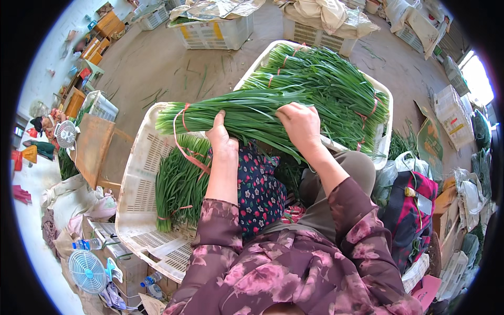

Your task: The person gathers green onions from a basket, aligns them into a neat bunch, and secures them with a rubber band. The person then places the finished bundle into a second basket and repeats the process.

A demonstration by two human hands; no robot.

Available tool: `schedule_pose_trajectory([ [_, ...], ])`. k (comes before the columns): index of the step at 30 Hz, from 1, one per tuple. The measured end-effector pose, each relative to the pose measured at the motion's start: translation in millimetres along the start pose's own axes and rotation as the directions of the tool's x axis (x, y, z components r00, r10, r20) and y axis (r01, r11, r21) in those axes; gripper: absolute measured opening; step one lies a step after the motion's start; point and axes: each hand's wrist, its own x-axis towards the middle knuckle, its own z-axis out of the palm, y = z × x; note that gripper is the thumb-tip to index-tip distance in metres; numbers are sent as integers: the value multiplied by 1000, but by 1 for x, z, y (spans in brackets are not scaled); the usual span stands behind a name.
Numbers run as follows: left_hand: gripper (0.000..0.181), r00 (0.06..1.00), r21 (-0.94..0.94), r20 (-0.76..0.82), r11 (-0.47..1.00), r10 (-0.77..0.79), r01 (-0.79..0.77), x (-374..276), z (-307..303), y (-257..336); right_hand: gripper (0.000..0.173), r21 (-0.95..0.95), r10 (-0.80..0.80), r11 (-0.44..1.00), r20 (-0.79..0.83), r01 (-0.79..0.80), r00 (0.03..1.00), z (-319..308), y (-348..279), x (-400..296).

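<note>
A thick bundle of garlic chives (236, 108) lies sideways across both hands, pale stem ends to the left and green leaf tips to the right. A pink tie circles it near the stems, with a long loose tail hanging down. My left hand (223, 133) grips the bundle from below, thumb on top. Farther right, my right hand (301, 125) pinches leaves near the tips. Below the bundle, a white plastic crate (147, 157) holds tied bunches of chives (183, 173). Beyond my right hand, another white crate (389, 130) is heaped with tied bunches (323, 75).
Covered crates (214, 33) stand across the floor ahead. On the left are a wooden board (94, 149), a blue fan (87, 271), and another person (51, 122) beside a white fan (67, 134). A checked bag (409, 212) sits by my right side.
</note>
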Motion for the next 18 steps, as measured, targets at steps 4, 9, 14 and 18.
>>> schedule_pose_trajectory([
  [4,32,998,-43,34,997,-57,58,2,-7,3,26,761,551,476,133,-441,824,-7,13,2],
  [9,33,985,-84,35,982,-166,169,-6,0,7,36,451,529,752,21,-480,848,-13,43,4],
  [14,33,981,-80,63,979,-182,187,-9,3,4,30,506,481,725,112,-467,869,10,58,13],
  [18,34,985,-69,72,984,-159,164,-7,0,6,26,716,517,449,280,-535,809,16,34,17],
])
